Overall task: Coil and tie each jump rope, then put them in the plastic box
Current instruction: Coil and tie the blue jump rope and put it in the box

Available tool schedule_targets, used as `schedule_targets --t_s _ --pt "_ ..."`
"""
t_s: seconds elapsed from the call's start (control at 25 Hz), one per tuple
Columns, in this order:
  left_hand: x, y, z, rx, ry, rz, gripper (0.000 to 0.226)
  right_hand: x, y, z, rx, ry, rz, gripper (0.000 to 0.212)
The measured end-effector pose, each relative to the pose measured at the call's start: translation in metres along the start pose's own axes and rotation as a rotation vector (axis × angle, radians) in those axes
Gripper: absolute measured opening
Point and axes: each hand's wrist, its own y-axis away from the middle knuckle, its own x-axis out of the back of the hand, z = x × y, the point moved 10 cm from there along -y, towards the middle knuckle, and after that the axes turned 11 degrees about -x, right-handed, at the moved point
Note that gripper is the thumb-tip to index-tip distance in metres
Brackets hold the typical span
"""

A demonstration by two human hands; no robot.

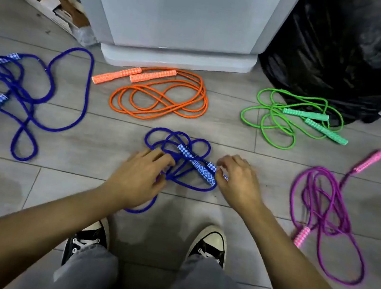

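— Down on the grey plank floor (101, 135), a dark blue cord jump rope with blue-and-white patterned handles (182, 158) is being worked, just ahead of the black-and-white sneakers (208, 244).

— The left hand (139, 178) is seen closed around a gathered bunch of its loops; the right hand (236, 179) is pinched with curled fingers at the end of the patterned handles.

— And around it? A second blue rope (30, 94) is sprawled loose at the far left, an orange rope with orange handles (159, 97) is laid before a pale grey cabinet base (175, 59).

— A green rope with teal handles (293, 120) is spread beside a black plastic bag (353, 52); a purple rope with pink handles (328, 211) is lying at the right, untied.
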Motion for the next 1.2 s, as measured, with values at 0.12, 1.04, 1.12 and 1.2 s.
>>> schedule_targets --t_s 0.12,1.04,1.12,1.2 --pt "-0.009 -0.003 -0.008 0.008 0.018 0.014 0.045 -0.039 -0.004 0.001 0.015 0.082 -0.058 0.01" --pt "-0.016 0.011 -0.018 -0.011 0.003 0.003 0.032 -0.11 0.015 0.042 -0.204 0.322 -0.472 0.032" --pt "-0.002 0.012 -0.018 -0.023 -0.006 0.004 0.029 -0.08 0.025 0.061 -0.283 0.27 -0.656 0.028" --pt "0.019 0.01 -0.013 -0.035 -0.014 0.01 0.031 -0.027 0.028 0.067 -0.285 0.239 -0.692 0.028"
